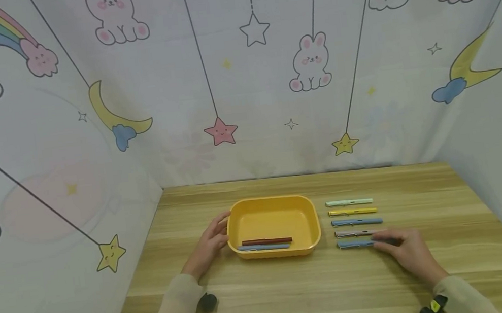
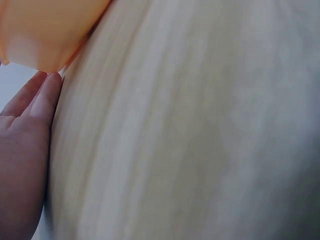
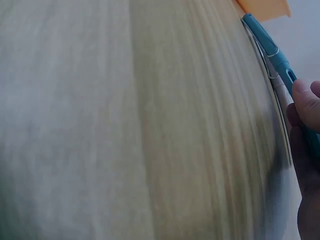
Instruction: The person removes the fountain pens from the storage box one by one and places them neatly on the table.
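Note:
A yellow rectangular box [image 1: 271, 219] stands mid-table in the head view, with a dark red pen [image 1: 266, 241] and a lilac-blue pen [image 1: 265, 247] lying along its near side. My left hand [image 1: 209, 243] rests its fingers against the box's left wall; in the left wrist view the fingertips [image 2: 51, 82] meet the box [image 2: 45, 35]. To the right of the box, my right hand [image 1: 409, 252] pinches the nearest pen, a blue clip pen [image 1: 352, 244], between thumb and fingers. The right wrist view shows this pen [image 3: 262, 37] with its capped end pointing away from the hand.
Beyond the held pen, several pens lie in a column: a pinkish one [image 1: 351, 233], a blue one [image 1: 359, 221], a yellow one [image 1: 353, 211] and a pale green one [image 1: 349, 202]. Cartoon-printed curtains [image 1: 262, 89] enclose the wooden table [image 1: 284, 296] at the back and sides.

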The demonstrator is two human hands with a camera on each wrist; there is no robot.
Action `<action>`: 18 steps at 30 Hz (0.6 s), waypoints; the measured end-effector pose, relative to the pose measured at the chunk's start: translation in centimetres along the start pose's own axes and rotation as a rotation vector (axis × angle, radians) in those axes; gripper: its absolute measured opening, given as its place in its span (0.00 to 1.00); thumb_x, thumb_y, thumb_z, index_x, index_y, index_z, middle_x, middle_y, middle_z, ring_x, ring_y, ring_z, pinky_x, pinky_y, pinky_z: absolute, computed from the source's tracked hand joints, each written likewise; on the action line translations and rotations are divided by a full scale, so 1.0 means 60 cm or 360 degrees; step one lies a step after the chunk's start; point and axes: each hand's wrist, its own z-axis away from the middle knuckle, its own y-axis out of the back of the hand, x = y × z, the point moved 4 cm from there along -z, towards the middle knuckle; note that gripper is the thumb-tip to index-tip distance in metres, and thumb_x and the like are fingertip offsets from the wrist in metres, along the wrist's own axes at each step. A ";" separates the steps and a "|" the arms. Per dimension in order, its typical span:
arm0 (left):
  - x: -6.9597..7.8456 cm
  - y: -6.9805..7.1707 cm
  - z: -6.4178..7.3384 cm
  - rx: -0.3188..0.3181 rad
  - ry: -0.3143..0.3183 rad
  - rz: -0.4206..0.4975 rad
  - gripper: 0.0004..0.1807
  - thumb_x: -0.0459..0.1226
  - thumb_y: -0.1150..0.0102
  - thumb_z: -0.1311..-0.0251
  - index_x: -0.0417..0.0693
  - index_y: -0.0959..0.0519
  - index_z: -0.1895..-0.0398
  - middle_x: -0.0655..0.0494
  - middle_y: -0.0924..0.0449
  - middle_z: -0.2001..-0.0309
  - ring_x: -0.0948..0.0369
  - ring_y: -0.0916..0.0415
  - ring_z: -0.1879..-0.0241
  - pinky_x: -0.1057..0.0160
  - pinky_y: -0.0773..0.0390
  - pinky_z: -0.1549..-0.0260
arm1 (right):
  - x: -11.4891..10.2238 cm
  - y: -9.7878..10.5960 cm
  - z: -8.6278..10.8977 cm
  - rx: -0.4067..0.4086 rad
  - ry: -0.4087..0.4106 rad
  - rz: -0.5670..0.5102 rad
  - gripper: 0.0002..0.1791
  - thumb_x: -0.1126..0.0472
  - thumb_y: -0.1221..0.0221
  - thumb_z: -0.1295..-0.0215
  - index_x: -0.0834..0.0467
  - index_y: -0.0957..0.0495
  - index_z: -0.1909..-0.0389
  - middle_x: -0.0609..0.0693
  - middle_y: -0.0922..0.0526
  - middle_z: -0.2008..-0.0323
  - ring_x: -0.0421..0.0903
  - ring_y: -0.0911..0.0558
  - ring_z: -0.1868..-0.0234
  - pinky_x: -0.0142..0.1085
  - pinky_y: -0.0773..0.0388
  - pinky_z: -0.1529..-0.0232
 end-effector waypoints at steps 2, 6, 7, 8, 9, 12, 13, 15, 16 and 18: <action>-0.001 0.000 0.000 -0.0003 0.0000 0.0003 0.35 0.33 0.48 0.28 0.62 0.38 0.19 0.46 0.40 0.20 0.47 0.38 0.22 0.42 0.36 0.27 | 0.000 0.000 0.002 0.0008 0.0004 0.0023 0.13 0.71 0.23 0.49 0.56 0.08 0.62 0.52 0.08 0.59 0.27 0.15 0.55 0.16 0.24 0.54; 0.000 0.000 -0.001 -0.0013 -0.0003 0.0021 0.35 0.32 0.49 0.27 0.63 0.38 0.20 0.46 0.39 0.20 0.47 0.38 0.23 0.41 0.36 0.27 | 0.003 0.000 0.003 0.0015 0.0006 0.0085 0.14 0.70 0.22 0.50 0.53 0.08 0.63 0.51 0.07 0.60 0.28 0.15 0.55 0.14 0.26 0.54; 0.000 0.000 0.000 -0.0017 -0.0006 0.0027 0.35 0.32 0.49 0.27 0.63 0.38 0.20 0.46 0.40 0.20 0.47 0.38 0.22 0.40 0.37 0.26 | 0.004 0.000 0.004 0.0016 0.0008 0.0099 0.14 0.70 0.22 0.51 0.53 0.08 0.63 0.50 0.07 0.60 0.28 0.15 0.55 0.14 0.26 0.53; 0.001 0.000 0.000 -0.0019 -0.0010 0.0029 0.35 0.31 0.50 0.27 0.63 0.38 0.20 0.45 0.39 0.20 0.47 0.38 0.22 0.40 0.37 0.27 | 0.005 0.000 0.004 0.0016 0.0011 0.0117 0.14 0.70 0.22 0.51 0.52 0.08 0.63 0.50 0.07 0.60 0.28 0.15 0.54 0.13 0.27 0.53; 0.002 0.000 0.000 -0.0022 -0.0013 0.0030 0.35 0.31 0.50 0.27 0.63 0.38 0.20 0.45 0.40 0.20 0.46 0.38 0.22 0.39 0.37 0.27 | 0.006 0.000 0.004 0.0014 0.0017 0.0130 0.15 0.70 0.21 0.51 0.52 0.07 0.63 0.50 0.07 0.60 0.28 0.15 0.54 0.13 0.27 0.53; 0.005 -0.001 0.002 -0.0031 -0.0021 0.0025 0.35 0.31 0.51 0.27 0.63 0.39 0.19 0.45 0.40 0.20 0.46 0.39 0.22 0.39 0.38 0.27 | 0.010 -0.002 0.004 0.0008 0.0054 0.0171 0.16 0.70 0.21 0.53 0.51 0.07 0.64 0.48 0.07 0.61 0.29 0.16 0.53 0.12 0.29 0.51; 0.005 -0.001 0.002 -0.0035 -0.0025 0.0029 0.35 0.30 0.51 0.27 0.62 0.39 0.19 0.44 0.40 0.20 0.45 0.39 0.22 0.38 0.38 0.27 | 0.011 -0.003 0.004 0.0004 0.0071 0.0185 0.16 0.71 0.21 0.54 0.51 0.07 0.64 0.48 0.07 0.62 0.30 0.15 0.53 0.12 0.29 0.51; 0.005 -0.001 0.002 -0.0039 -0.0028 0.0026 0.35 0.31 0.51 0.26 0.62 0.39 0.19 0.44 0.40 0.20 0.45 0.39 0.22 0.39 0.37 0.27 | 0.012 -0.005 0.004 -0.0002 0.0115 0.0218 0.16 0.71 0.21 0.54 0.51 0.07 0.64 0.47 0.07 0.63 0.32 0.14 0.53 0.12 0.29 0.51; 0.005 -0.001 0.001 -0.0041 -0.0032 0.0027 0.35 0.31 0.51 0.26 0.62 0.39 0.19 0.44 0.40 0.20 0.45 0.38 0.22 0.39 0.37 0.27 | 0.012 -0.005 0.003 -0.0003 0.0136 0.0231 0.17 0.71 0.21 0.55 0.52 0.07 0.64 0.47 0.07 0.63 0.33 0.14 0.54 0.12 0.29 0.52; 0.005 -0.001 0.001 -0.0040 -0.0031 0.0021 0.35 0.32 0.50 0.26 0.63 0.39 0.19 0.44 0.40 0.20 0.45 0.38 0.23 0.39 0.37 0.27 | 0.012 -0.007 0.003 -0.0003 0.0170 0.0259 0.17 0.71 0.20 0.55 0.52 0.07 0.64 0.47 0.07 0.63 0.34 0.13 0.55 0.12 0.29 0.52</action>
